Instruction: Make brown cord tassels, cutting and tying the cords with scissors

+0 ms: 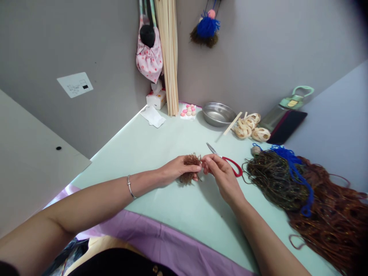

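My left hand (pixel 178 169) is closed around a small brown yarn bundle (pixel 188 178), whose frayed, curly ends stick out above and below the fingers. Close against its right side, my right hand (pixel 220 172) pinches at the bundle's edge with thumb and fingertips. What lies in that pinch is too small to make out. Just behind the right hand lie scissors (pixel 236 167) with red handles, their blades pointing to the back left and partly covered by the hand.
Brown yarn (pixel 324 218), dark green yarn (pixel 267 176) and blue yarn (pixel 309 195) are heaped at right. Behind stand a metal bowl (pixel 219 115), wood-strip coils (pixel 247 126), a bottle (pixel 273 117), a phone (pixel 287 126), pink and white beads (pixel 189 110) and a tissue box (pixel 156 99).
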Available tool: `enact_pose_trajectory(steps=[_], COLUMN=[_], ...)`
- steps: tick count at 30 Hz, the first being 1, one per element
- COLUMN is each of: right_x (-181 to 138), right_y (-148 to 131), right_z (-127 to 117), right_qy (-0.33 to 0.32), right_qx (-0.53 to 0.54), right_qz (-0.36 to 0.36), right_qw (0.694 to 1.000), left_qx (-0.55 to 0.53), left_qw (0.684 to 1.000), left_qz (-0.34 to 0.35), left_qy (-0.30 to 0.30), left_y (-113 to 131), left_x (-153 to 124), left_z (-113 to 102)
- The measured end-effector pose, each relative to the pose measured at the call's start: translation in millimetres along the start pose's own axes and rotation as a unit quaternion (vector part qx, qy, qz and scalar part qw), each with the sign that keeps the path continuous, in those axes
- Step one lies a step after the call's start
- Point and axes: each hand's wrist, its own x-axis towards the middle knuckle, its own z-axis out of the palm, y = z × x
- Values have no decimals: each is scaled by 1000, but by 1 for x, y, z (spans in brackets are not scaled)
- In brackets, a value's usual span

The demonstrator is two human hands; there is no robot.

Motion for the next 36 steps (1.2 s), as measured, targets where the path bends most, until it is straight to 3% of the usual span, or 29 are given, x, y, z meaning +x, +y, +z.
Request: enact_pose_trajectory(steps=[3,7,11,14,21,25,32,36], right_x=[0,0,1,2,2,3,1,-2], right_y=[0,-1,-1,0,6,5,1,1], right_z=[2,4,3,1,-2,-1,3,4], right_qy=[-22,-110,-52,-3,-10,-27,-81,-173], right_qx=[8,15,15,37,43,29,10,-1], right_qz=[22,49,47,42,47,50,63,73], right_qw=[999,993,997,998,998,998,995,982], left_qx=[-27,-35,-9,-1,21,31,-55,-87], left_qw=[999,996,994,995,999,998,996,994], left_qz=[18,40,12,28,16,11,-20,-3], left_qy=[24,66,108,91,48,60,71,70], left_y=[3,4,2,2,2,1,5,6], left_x=[0,1,2,2,0,0,2,4], left_z=[1,-2,-4,-3,-1,-2,-1,-3])
